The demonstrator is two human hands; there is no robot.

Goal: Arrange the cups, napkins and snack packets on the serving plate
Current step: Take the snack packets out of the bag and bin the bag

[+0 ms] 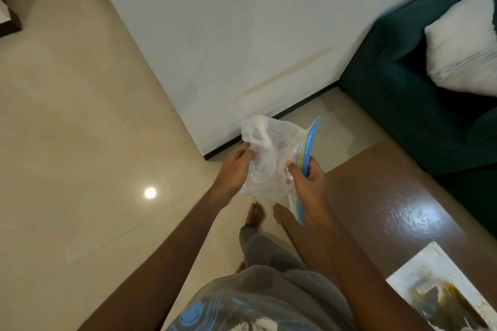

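I stand on a tiled floor and hold a crumpled clear plastic bag point(269, 153) in front of me at waist height. My left hand point(235, 169) pinches the bag's left side. My right hand point(309, 183) grips its right side together with a thin stack of flat coloured plates point(312, 140), seen edge-on with blue outermost. The stack appears partly inside the bag. What else the bag holds is too blurred to tell. No cups, napkins or snack packets show.
A glossy brown wooden table point(390, 196) stands at my right, with a printed sheet or mat point(441, 287) on its near end. Beyond it is a dark green sofa point(403, 94) with a white cushion point(462, 43). A white wall point(242, 35) rises ahead.
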